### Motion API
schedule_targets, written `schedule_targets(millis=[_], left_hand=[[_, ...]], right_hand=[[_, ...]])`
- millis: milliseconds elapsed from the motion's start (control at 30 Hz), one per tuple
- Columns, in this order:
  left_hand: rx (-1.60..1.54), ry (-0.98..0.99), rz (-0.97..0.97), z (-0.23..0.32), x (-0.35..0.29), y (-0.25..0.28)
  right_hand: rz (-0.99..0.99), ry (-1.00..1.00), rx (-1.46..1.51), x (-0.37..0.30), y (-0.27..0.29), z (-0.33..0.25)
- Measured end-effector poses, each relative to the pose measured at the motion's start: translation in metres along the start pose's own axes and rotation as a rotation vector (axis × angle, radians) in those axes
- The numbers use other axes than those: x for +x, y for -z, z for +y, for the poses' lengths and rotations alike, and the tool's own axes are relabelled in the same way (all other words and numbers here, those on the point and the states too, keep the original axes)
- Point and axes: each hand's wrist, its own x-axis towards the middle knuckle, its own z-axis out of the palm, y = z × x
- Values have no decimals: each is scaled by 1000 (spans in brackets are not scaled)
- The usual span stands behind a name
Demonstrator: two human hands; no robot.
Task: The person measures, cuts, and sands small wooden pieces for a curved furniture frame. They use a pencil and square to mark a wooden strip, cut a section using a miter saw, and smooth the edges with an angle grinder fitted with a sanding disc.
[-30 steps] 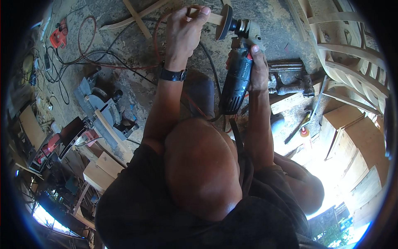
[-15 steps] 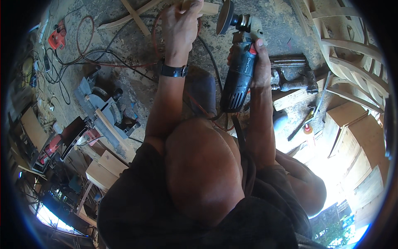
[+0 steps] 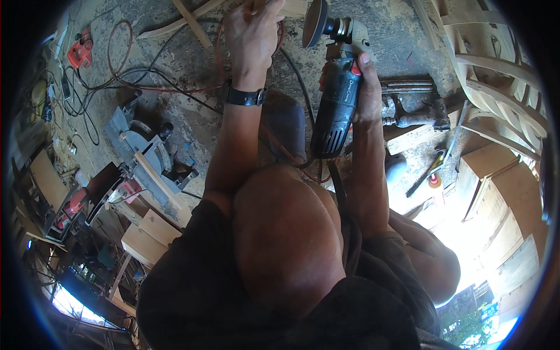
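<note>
My right hand (image 3: pixel 368 96) is wrapped round the body of a black angle grinder (image 3: pixel 336 108), its thumb near the red switch. A round sanding disc (image 3: pixel 315 24) is mounted on the grinder's head, tilted toward the left. At the top edge, my left hand (image 3: pixel 251 38) grips a pale piece of wood (image 3: pixel 293 8), which is partly cut off by the picture's edge. The disc sits just right of that wood; whether they touch I cannot tell. A dark watch strap (image 3: pixel 245 97) circles my left wrist.
Cords and a red hose (image 3: pixel 119 55) wind over the floor at the left, by a red power tool (image 3: pixel 80 51). A mitre saw (image 3: pixel 143 146) stands left of my arm. A metal vise (image 3: pixel 417 111) lies right, near a curved wooden frame (image 3: pixel 501 70) and wooden boxes (image 3: pixel 487 160).
My left hand and the wood have shifted slightly up, so less of the wood shows. The grinder has barely moved in my right hand.
</note>
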Motion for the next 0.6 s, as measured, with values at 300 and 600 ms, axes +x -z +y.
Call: schedule_targets(millis=[300,600], left_hand=[[130,77,96,33,-16,-3],[173,-34,-30,2,6,10]], right_hand=[[51,8,17,-1,3,0],[-51,14,-63,1,1,-1]])
